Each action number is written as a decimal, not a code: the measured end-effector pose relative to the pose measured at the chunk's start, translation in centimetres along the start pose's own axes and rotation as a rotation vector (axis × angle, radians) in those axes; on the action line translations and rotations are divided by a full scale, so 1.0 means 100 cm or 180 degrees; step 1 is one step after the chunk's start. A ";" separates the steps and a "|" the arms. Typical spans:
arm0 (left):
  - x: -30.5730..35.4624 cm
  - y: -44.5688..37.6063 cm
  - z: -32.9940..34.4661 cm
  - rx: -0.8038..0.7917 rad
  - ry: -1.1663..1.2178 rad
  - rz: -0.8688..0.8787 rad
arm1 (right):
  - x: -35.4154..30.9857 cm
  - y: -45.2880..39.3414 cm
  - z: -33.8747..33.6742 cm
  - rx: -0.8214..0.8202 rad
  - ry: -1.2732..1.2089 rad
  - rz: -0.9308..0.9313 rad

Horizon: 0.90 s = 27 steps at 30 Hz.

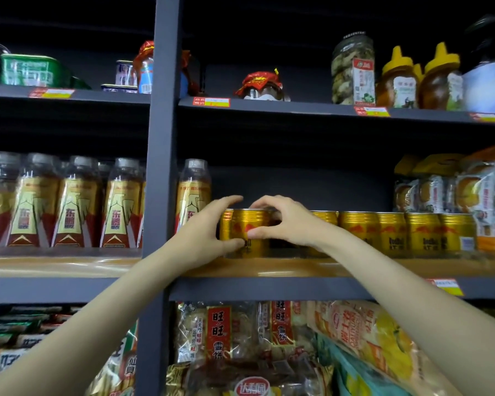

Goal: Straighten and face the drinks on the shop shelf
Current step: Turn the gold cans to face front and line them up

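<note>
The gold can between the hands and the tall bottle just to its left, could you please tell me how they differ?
The gold can is short, opaque metal; the bottle is taller, with a clear plastic top. Both the left hand and right hand grip the can, while the bottle stands untouched. Both stand upright on the same shelf, in gold and red.

Dark grey shelving unit (166, 138) with a dim black back panel (297, 184).

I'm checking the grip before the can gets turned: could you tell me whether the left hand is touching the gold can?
Touching. The head view shows the left hand with its thumb pressed on the front of the gold can.
</note>
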<state>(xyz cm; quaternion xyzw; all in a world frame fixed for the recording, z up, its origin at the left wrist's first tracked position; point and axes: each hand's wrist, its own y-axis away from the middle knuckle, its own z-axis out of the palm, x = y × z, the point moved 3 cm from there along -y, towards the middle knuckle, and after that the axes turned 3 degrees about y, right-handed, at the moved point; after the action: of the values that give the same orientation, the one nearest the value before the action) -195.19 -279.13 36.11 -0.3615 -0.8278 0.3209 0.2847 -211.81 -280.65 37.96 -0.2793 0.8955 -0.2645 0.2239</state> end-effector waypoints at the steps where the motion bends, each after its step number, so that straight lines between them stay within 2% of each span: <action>1: 0.001 -0.002 0.002 -0.0051 0.0006 0.0026 | 0.000 0.000 -0.002 -0.0170 -0.0080 -0.0007; 3: 0.004 -0.005 0.004 -0.0090 -0.0126 0.0029 | 0.002 0.004 -0.007 -0.0516 -0.0343 0.0020; 4: 0.006 -0.007 0.004 -0.0038 -0.0315 0.0055 | 0.005 0.007 -0.013 -0.0526 -0.0359 0.0011; 7: 0.012 -0.012 0.001 0.0195 -0.1017 0.0153 | 0.015 0.016 -0.041 0.0140 0.0060 -0.0045; 9: 0.015 -0.016 0.004 0.0155 -0.1339 0.0069 | 0.023 0.020 -0.053 0.0444 0.0677 0.0028; 13: 0.022 -0.028 0.006 -0.0424 -0.1426 -0.0200 | 0.035 0.020 -0.049 -0.0077 0.1579 0.0286; 15: 0.022 -0.032 -0.001 -0.0707 -0.1263 -0.0329 | 0.038 0.020 -0.045 -0.0205 0.1697 0.0321; 19: 0.016 -0.037 -0.012 -0.1130 -0.1269 -0.0590 | 0.040 0.019 -0.042 -0.0119 0.1637 0.0349; 22: 0.020 -0.045 -0.011 -0.1218 -0.1465 -0.0667 | 0.038 0.017 -0.040 -0.0090 0.1689 0.0396; 25: 0.023 -0.051 -0.005 -0.0975 -0.1781 -0.0543 | 0.034 0.014 -0.035 -0.0196 0.1884 0.0430; 27: 0.017 -0.050 0.001 -0.0873 -0.1660 -0.0484 | 0.032 0.011 -0.031 -0.0268 0.2082 0.0470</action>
<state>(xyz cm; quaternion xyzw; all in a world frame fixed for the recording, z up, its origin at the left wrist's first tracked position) -198.28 -280.49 40.16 -0.2390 -0.9333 0.2659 0.0342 -216.32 -280.80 38.88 -0.1230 0.9478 -0.2859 -0.0685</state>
